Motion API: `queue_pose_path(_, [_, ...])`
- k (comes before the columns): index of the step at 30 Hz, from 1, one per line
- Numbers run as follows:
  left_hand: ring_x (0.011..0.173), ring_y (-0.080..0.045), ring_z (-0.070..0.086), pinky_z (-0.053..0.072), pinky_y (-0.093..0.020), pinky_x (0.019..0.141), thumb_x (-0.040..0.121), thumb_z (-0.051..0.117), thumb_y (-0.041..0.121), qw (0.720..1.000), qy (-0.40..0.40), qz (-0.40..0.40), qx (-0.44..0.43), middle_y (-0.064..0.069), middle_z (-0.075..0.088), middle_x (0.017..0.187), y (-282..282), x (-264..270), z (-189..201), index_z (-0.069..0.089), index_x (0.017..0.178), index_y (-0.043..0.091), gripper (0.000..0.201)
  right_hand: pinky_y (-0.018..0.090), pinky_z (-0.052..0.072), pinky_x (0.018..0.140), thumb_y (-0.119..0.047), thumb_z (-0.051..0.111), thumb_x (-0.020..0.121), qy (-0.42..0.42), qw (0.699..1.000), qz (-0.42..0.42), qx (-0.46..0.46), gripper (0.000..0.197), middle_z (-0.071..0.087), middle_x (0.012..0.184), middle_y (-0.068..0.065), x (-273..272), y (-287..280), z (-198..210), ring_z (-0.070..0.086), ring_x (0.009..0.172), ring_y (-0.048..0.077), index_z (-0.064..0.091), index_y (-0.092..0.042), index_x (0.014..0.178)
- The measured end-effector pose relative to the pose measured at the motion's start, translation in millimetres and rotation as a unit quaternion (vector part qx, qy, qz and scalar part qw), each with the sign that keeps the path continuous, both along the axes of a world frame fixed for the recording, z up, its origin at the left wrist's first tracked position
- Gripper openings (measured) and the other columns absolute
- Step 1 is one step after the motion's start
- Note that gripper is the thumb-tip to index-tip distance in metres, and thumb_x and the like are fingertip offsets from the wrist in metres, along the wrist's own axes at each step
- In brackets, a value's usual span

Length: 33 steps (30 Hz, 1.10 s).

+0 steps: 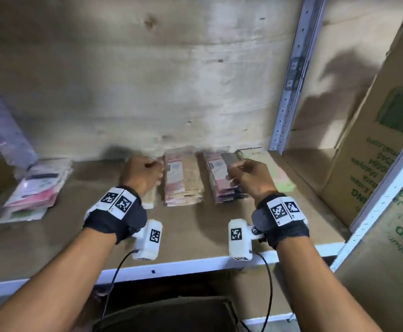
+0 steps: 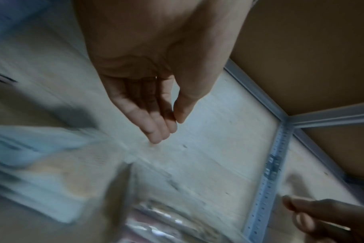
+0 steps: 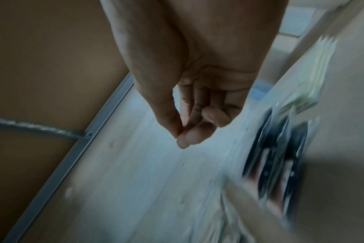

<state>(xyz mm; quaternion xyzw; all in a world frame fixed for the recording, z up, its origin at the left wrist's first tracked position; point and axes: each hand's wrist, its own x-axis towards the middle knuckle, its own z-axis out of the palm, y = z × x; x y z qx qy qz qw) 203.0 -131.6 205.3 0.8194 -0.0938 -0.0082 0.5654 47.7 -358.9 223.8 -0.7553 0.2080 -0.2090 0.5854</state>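
Several stacks of flat plastic-wrapped packets stand in a row at the back of a wooden shelf (image 1: pixel 195 236). My left hand (image 1: pixel 143 173) hovers over the leftmost stack (image 1: pixel 150 200); in the left wrist view that hand (image 2: pixel 170 129) has nearly straight fingers, the thumb close beside them, and holds nothing. My right hand (image 1: pixel 246 176) hangs above the pink and dark stack (image 1: pixel 219 185). Seen from the right wrist, this hand (image 3: pixel 182 136) has curled fingers, its thumb tip meets the index tip, and nothing lies between them. Both wrist views are blurred.
A middle stack (image 1: pixel 183 180) and a pale green stack (image 1: pixel 267 166) complete the row. A loose pile of pink and white packets (image 1: pixel 35 190) lies at the left. A perforated metal upright (image 1: pixel 289 87) and a printed cardboard box (image 1: pixel 375 152) close off the right side.
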Motion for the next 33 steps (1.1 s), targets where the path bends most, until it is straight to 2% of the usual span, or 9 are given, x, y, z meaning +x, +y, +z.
queue_pose_path(7, [0.06,-0.022,0.06,0.048,-0.029,0.061,0.084,0.062,0.028,0.997,0.051,0.058,-0.019,0.001,0.067,0.056,102.5,29.3,-14.4,0.069,0.07,0.008,0.026,0.02,0.045,0.041,-0.005,0.065,0.092,0.006,0.99,0.137,0.015,0.006,0.07,0.068,0.011,26.2,90.5,-4.4,0.06,0.046,0.016,0.061,-0.001,0.095])
queue_pose_path(12, [0.077,-0.024,0.071,0.058,-0.032,0.077,0.07,0.064,0.04,0.991,0.036,0.123,0.03,-0.006,0.075,0.078,166.6,40.1,6.5,0.075,0.074,0.011,0.031,0.024,0.046,0.046,-0.004,0.067,0.09,0.038,0.981,0.188,0.041,0.005,0.068,0.07,0.013,66.7,153.9,-11.1,0.059,0.052,0.021,0.063,-0.007,0.088])
queue_pose_path(15, [0.086,-0.028,0.067,0.052,-0.028,0.075,0.082,0.066,0.034,0.98,0.021,0.165,0.107,-0.007,0.071,0.086,206.4,50.6,10.9,0.069,0.075,0.017,0.019,0.024,0.046,0.045,-0.002,0.066,0.09,0.06,0.972,0.226,0.032,0.002,0.067,0.072,0.013,98.1,197.7,-11.6,0.061,0.054,0.02,0.064,-0.004,0.089])
queue_pose_path(18, [0.102,-0.031,0.066,0.053,-0.033,0.09,0.088,0.061,0.028,0.97,0.029,0.192,0.144,-0.011,0.072,0.11,247.2,62.1,9.2,0.072,0.098,0.01,0.023,0.024,0.048,0.044,0.008,0.062,0.087,0.082,0.964,0.25,0.027,0.01,0.065,0.075,0.014,132.6,241.1,-12.1,0.063,0.051,0.018,0.062,0.002,0.096])
queue_pose_path(22, [0.088,-0.022,0.064,0.045,-0.023,0.061,0.087,0.065,0.025,0.97,0.066,0.197,0.123,-0.006,0.072,0.112,286.8,71.1,8.1,0.069,0.113,0.008,0.032,0.024,0.05,0.042,0.012,0.059,0.087,0.102,0.956,0.275,0.014,0.016,0.064,0.075,0.014,175.0,295.8,-14.1,0.063,0.05,0.021,0.059,-0.004,0.082])
queue_pose_path(25, [0.094,-0.025,0.064,0.043,-0.025,0.073,0.091,0.063,0.023,0.976,0.077,0.154,0.131,-0.01,0.067,0.122,302.4,74.6,4.1,0.063,0.127,0.009,0.039,0.03,0.054,0.046,0.013,0.056,0.089,0.113,0.954,0.274,0.042,0.023,0.06,0.07,0.015,206.7,331.1,-22.5,0.058,0.05,0.024,0.052,-0.008,0.08])
queue_pose_path(29, [0.09,-0.027,0.061,0.044,-0.024,0.07,0.092,0.062,0.025,0.975,0.066,0.13,0.166,-0.015,0.064,0.123,310.2,77.0,-0.9,0.056,0.136,0.012,0.045,0.048,0.06,0.082,-0.01,0.065,0.089,0.134,0.95,0.283,-0.011,0.013,0.069,0.094,0.018,231.6,363.4,-38.2,0.069,0.082,0.032,0.058,-0.015,0.079])
queue_pose_path(31, [0.098,-0.033,0.067,0.046,-0.025,0.07,0.091,0.063,0.025,0.975,0.081,0.128,0.165,-0.019,0.067,0.119,311.6,77.6,-3.3,0.058,0.134,0.009,0.046,0.052,0.059,0.082,-0.016,0.072,0.085,0.135,0.954,0.267,-0.026,0.013,0.072,0.097,0.019,237.7,369.3,-45.8,0.071,0.086,0.037,0.06,-0.017,0.079])
queue_pose_path(33, [0.104,-0.046,0.065,0.044,-0.027,0.062,0.09,0.064,0.021,0.977,0.113,0.13,0.129,-0.03,0.064,0.119,313.4,78.4,-5.9,0.06,0.125,-0.005,0.043,0.047,0.061,0.075,-0.016,0.075,0.082,0.136,0.957,0.253,-0.039,0.014,0.072,0.081,0.014,237.5,368.6,-49.9,0.069,0.07,0.031,0.062,-0.018,0.08])
